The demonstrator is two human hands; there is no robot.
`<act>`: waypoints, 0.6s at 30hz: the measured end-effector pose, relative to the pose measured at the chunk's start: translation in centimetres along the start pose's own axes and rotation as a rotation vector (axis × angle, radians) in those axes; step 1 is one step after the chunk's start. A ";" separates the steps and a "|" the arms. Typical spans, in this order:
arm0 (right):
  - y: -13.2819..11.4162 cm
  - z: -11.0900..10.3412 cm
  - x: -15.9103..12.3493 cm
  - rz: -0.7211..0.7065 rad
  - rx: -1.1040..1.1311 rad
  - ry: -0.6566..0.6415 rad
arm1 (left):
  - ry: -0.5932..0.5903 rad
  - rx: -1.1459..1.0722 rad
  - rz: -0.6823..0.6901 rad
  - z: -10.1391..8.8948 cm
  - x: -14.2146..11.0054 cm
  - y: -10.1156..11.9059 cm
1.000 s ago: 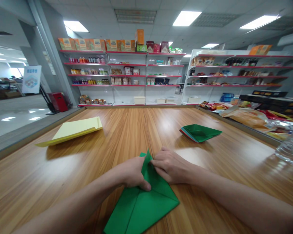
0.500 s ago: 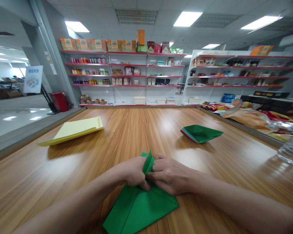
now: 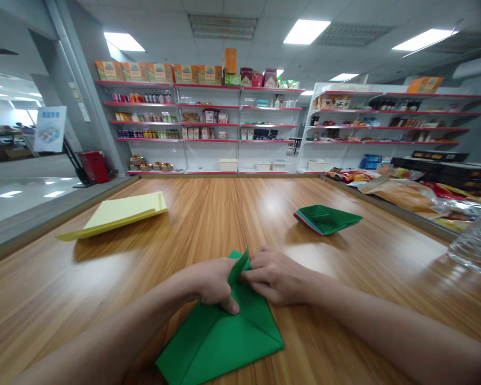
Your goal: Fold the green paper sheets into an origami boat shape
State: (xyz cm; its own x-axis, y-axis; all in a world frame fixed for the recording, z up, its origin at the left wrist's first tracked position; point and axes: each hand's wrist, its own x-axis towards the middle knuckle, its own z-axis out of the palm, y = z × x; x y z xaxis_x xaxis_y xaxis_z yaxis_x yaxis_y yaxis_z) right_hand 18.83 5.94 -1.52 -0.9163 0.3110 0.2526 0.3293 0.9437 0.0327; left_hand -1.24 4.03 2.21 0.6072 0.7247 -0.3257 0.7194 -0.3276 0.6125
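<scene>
A partly folded sheet of green paper (image 3: 232, 342) lies on the wooden table, with creases across its near half and a narrow flap standing up at its far end. My left hand (image 3: 215, 283) is closed on the paper beside that flap, its thumb pressed on the surface and its other fingers hidden behind the flap. My right hand (image 3: 278, 275) has its fingers curled together at the right edge of the far end, gripping the paper there. Its fingertips are partly hidden by the flap.
A pad of yellow paper (image 3: 124, 213) rests at the left on the wooden table (image 3: 208, 214). Folded green paper (image 3: 331, 218) with other colours beneath sits at the right. A clear plastic bottle (image 3: 475, 246) and bagged goods (image 3: 409, 195) are further right. Stocked shelves (image 3: 208, 124) stand behind.
My right hand has shifted slightly away from me along the paper's edge. The left thumb and the green sheet have moved a little to the left, and more of the creased surface shows.
</scene>
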 end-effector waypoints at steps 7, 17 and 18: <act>0.8 -0.1 -0.5 0.143 -0.068 -0.007 | -0.025 0.007 -0.062 -0.2 -0.3 0.1; 1.6 0.3 -0.6 0.243 -0.118 0.011 | -0.026 0.026 -0.059 -0.2 -0.2 0.0; 1.7 0.3 -0.6 0.248 -0.130 0.009 | -0.030 0.022 -0.061 -0.2 -0.2 0.0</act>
State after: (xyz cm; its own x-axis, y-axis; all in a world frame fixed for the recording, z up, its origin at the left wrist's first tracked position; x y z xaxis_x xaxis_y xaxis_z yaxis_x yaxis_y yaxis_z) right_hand 19.89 7.39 -1.96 -0.8020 0.5293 0.2769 0.5705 0.8162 0.0920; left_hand -1.48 4.01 2.42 0.5715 0.7253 -0.3837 0.7625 -0.2967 0.5749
